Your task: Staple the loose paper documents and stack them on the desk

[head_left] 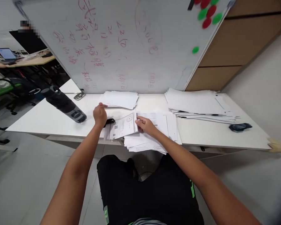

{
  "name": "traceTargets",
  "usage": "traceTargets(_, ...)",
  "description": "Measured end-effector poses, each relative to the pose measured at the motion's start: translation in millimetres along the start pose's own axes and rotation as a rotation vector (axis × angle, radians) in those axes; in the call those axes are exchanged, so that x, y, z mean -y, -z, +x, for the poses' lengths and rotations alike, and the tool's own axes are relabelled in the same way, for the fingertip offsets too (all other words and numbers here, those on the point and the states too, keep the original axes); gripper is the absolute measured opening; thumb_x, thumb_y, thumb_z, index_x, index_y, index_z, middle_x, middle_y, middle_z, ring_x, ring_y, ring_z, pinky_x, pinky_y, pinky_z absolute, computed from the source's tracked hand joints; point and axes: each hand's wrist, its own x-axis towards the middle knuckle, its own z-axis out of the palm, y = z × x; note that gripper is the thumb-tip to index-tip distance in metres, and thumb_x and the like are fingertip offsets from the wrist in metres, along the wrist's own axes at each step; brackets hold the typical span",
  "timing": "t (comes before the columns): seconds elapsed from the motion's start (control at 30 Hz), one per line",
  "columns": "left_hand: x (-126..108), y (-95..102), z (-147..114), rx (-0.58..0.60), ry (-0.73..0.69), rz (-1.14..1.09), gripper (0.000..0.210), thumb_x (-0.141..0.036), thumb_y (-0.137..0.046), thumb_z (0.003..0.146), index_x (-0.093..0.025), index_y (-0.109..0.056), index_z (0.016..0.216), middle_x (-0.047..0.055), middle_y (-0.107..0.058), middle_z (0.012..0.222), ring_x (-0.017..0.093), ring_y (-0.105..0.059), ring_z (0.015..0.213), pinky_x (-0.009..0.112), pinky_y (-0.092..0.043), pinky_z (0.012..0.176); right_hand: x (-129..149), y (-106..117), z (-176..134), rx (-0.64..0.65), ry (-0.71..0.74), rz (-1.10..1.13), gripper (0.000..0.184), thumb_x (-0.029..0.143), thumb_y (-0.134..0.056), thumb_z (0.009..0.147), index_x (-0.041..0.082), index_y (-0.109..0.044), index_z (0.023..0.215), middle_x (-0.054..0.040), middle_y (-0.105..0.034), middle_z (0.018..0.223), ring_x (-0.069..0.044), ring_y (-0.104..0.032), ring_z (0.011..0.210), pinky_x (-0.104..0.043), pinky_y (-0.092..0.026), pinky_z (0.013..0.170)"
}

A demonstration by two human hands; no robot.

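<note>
The sheet [124, 125] lies leftward of the right hand [147, 125], which pinches its end, long axis running toward the left hand's [100, 115] side, that one curled apart beside the black tool [110, 121], grip unclear.

Desk: long, white, flat-topped [201, 135]
Left end: black cylindrical bottle with greyish lower part [65, 105]; small silver oval object near back edge [79, 96]
Back, left of centre: stack of blank-looking white paper [121, 98]
Centre front: loose pile of white printed sheets [152, 146], overhanging front edge; black elongated object [110, 121] just left, partly hidden
Back right: larger, uneven white paper stack [196, 101]
Right end: crumpled dark-blue item [240, 127], material unclear; beige glove-like piece at corner [277, 145]
</note>
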Motion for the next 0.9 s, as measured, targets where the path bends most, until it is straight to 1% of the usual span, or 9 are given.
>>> traceTargets(0.07,16,11.6,-8,-0.109,0.063,-0.024,0.082,-0.045,0.007,0.1,-0.017,-0.07,0.101,0.01,-0.072,0.104,0.022,-0.063,0.104,0.037,-0.044,0.093,2,0,1,0.008,-0.022,0.002,0.069,0.056,-0.058,0.088,0.013,-0.051,0.141,0.0004,-0.06,0.068,-0.014,-0.055,0.056,-0.028,-0.046,0.056)
traceTargets(0.1,25,16.0,-15,-0.102,0.077,-0.003,0.08,-0.044,0.006,0.101,-0.017,-0.07,0.103,0.01,-0.071,0.106,0.024,-0.062,0.106,0.038,-0.044,0.094,3,0,1,0.006,-0.032,-0.003,0.067,0.056,-0.058,0.087,0.013,-0.053,0.138,0.0005,-0.06,0.068,-0.013,-0.055,0.056,-0.027,-0.046,0.055)
traceTargets(0.23,56,21.3,-41,0.124,0.103,0.176,0.061,-0.043,-0.014,0.102,-0.017,-0.069,0.11,0.015,-0.069,0.115,0.031,-0.058,0.115,0.044,-0.04,0.098,4,-1,0,-0.004,-0.022,-0.008,0.054,0.054,-0.06,0.086,0.015,-0.059,0.123,0.0019,-0.058,0.069,-0.014,-0.053,0.058,-0.028,-0.045,0.058)
traceTargets(0.33,63,17.8,-49,0.153,0.18,0.262,0.057,-0.041,-0.018,0.101,-0.015,-0.068,0.11,0.019,-0.066,0.119,0.034,-0.055,0.119,0.049,-0.037,0.101,6,-3,-2,0.014,0.023,-0.099,0.034,0.052,-0.061,0.084,0.02,-0.06,0.095,0.0047,-0.05,0.063,-0.013,-0.048,0.057,-0.027,-0.041,0.058)
traceTargets(0.47,61,17.2,-48,0.17,0.155,0.275,0.052,-0.039,-0.02,0.101,-0.016,-0.067,0.105,0.018,-0.065,0.121,0.033,-0.054,0.12,0.049,-0.035,0.103,17,-10,0,-0.043,-0.019,-0.309,0.024,0.038,-0.058,0.083,0.023,-0.046,0.069,0.006,-0.039,0.058,-0.012,-0.039,0.054,-0.026,-0.033,0.055)
traceTargets(0.6,61,20.8,-49,0.158,0.141,0.276,0.051,-0.04,-0.022,0.101,-0.016,-0.067,0.102,0.019,-0.066,0.118,0.033,-0.055,0.118,0.049,-0.036,0.102,45,-12,1,-0.119,-0.057,-0.508,0.025,0.025,-0.054,0.079,0.024,-0.034,0.063,0.0058,-0.035,0.055,-0.012,-0.035,0.053,-0.026,-0.027,0.052)
traceTargets(0.73,63,21.3,-51,0.138,0.138,0.265,0.05,-0.041,-0.023,0.1,-0.017,-0.067,0.099,0.019,-0.067,0.115,0.032,-0.056,0.117,0.047,-0.035,0.102,75,7,-23,-0.161,0.015,-0.526,0.024,0.029,-0.054,0.081,0.024,-0.038,0.064,0.0047,-0.04,0.057,-0.013,-0.041,0.053,-0.025,-0.031,0.052)
traceTargets(0.8,64,20.7,-52,0.128,0.13,0.26,0.05,-0.041,-0.023,0.1,-0.017,-0.066,0.097,0.018,-0.067,0.114,0.032,-0.057,0.116,0.046,-0.036,0.101,78,21,-48,-0.233,0.067,-0.458,0.023,0.038,-0.055,0.085,0.024,-0.045,0.069,0.0038,-0.046,0.061,-0.014,-0.046,0.055,-0.026,-0.035,0.053)
traceTargets(0.9,66,19.9,-51,0.122,0.121,0.272,0.05,-0.04,-0.023,0.1,-0.017,-0.067,0.097,0.018,-0.068,0.112,0.031,-0.058,0.114,0.046,-0.037,0.099,60,39,-87,-0.372,0.093,-0.31,0.03,0.051,-0.057,0.086,0.023,-0.052,0.076,0.0036,-0.048,0.062,-0.014,-0.046,0.056,-0.026,-0.036,0.054)
